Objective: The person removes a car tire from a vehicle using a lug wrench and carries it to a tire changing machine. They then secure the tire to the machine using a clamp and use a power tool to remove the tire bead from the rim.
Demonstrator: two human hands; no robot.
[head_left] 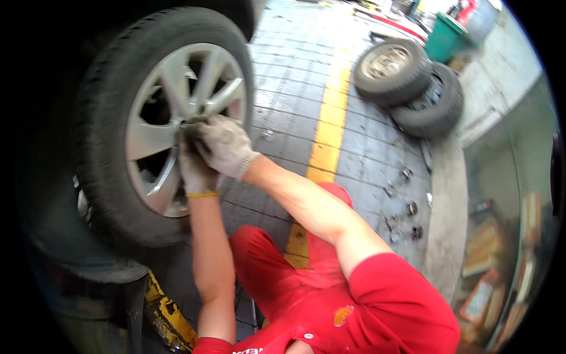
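Note:
A car wheel with a black tyre [103, 112] and a silver spoked alloy rim [177, 76] fills the upper left. Both my hands wear dirty grey work gloves and press together at the rim's hub [194, 121]. My left hand [194, 168] sits lower, fingers curled at the hub. Over it, my right hand [224, 144] is closed around something small at the centre. What the fingers hold is hidden by the gloves.
Two spare wheels [407, 82] lean stacked at the upper right near a green bin [445, 35]. Several small metal parts [407, 206] lie on the grey paving by a kerb. A yellow line [330, 118] crosses the paving. A yellow jack [168, 318] stands below the wheel.

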